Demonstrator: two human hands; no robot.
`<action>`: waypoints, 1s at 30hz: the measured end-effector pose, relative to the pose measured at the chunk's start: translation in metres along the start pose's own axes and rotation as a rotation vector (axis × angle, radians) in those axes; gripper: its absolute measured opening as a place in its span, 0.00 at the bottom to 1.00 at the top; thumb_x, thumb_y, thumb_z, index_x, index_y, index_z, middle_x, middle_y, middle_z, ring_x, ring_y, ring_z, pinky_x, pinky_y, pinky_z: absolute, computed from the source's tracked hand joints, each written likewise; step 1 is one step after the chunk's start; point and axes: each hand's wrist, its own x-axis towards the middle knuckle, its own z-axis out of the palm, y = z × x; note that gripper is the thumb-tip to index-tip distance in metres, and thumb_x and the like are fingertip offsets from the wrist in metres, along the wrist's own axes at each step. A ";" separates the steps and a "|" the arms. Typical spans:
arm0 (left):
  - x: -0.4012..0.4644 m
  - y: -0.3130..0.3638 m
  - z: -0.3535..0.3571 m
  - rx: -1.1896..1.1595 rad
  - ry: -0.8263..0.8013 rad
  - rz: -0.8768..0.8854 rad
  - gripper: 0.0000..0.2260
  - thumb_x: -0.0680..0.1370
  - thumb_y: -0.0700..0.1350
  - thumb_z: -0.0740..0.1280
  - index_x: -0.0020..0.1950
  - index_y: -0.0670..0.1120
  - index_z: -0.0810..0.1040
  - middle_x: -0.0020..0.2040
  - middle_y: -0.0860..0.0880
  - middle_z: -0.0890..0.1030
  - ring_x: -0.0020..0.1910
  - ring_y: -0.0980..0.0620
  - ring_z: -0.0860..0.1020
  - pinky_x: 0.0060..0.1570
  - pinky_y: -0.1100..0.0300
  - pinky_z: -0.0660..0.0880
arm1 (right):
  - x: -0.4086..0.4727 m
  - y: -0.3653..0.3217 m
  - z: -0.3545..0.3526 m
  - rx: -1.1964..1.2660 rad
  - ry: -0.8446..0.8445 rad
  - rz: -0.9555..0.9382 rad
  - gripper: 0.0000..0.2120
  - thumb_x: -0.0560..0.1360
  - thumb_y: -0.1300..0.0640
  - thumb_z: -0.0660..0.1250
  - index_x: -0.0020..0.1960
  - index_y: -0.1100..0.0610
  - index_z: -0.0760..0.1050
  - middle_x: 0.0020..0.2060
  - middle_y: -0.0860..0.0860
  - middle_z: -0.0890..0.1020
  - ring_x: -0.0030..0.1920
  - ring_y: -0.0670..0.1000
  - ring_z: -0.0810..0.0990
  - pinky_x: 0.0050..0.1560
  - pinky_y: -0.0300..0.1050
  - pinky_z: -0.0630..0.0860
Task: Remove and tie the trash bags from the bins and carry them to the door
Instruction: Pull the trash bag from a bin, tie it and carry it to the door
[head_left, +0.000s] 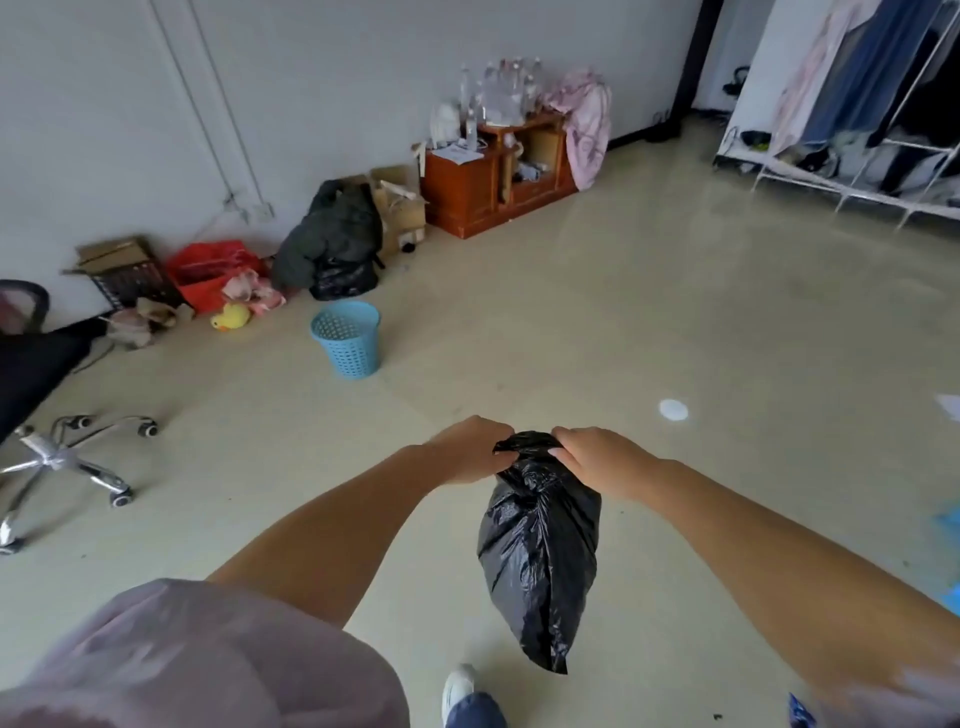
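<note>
Left hand (470, 451): fingers curled round the gathered top of the black trash bag (540, 551), gripping its left side.
Right hand (597, 457): pinches the same bunched top from the right; the two hands are close together with only the twisted plastic between them.
Trash bag: hangs in the air below both hands, off the floor (571, 322), neck twisted just under the grip, body tapering to a point above a white shoe (458, 688).
Blue bin (347, 339): stands upright on the floor, well beyond the left hand and to its left, with no bag showing in it.
Beyond the bin: a dark bundle (332, 234) and cardboard boxes (400, 202) along the wall.
Far beyond the hands: an orange-brown cabinet (467, 192).
Left of the left hand: the chrome base of a chair (62, 462).
Beyond the right hand: a white disc (674, 410) on the floor.
</note>
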 end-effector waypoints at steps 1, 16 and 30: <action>0.022 -0.004 -0.007 0.011 -0.007 0.023 0.09 0.79 0.48 0.59 0.41 0.47 0.70 0.38 0.48 0.74 0.39 0.48 0.74 0.39 0.54 0.69 | 0.012 0.011 -0.005 -0.002 0.010 0.015 0.16 0.82 0.52 0.50 0.57 0.62 0.69 0.45 0.59 0.80 0.40 0.57 0.75 0.39 0.48 0.69; 0.329 -0.019 -0.111 0.081 -0.117 0.253 0.08 0.79 0.45 0.59 0.41 0.45 0.70 0.33 0.52 0.71 0.35 0.49 0.72 0.33 0.60 0.65 | 0.194 0.200 -0.078 0.069 0.067 0.249 0.14 0.82 0.53 0.51 0.55 0.62 0.69 0.31 0.48 0.67 0.35 0.54 0.71 0.36 0.46 0.65; 0.625 0.006 -0.182 0.096 -0.093 0.216 0.12 0.79 0.46 0.58 0.36 0.47 0.66 0.32 0.52 0.69 0.32 0.53 0.68 0.31 0.62 0.62 | 0.369 0.444 -0.161 0.071 -0.001 0.204 0.15 0.82 0.51 0.51 0.55 0.61 0.69 0.37 0.56 0.77 0.36 0.58 0.76 0.38 0.52 0.73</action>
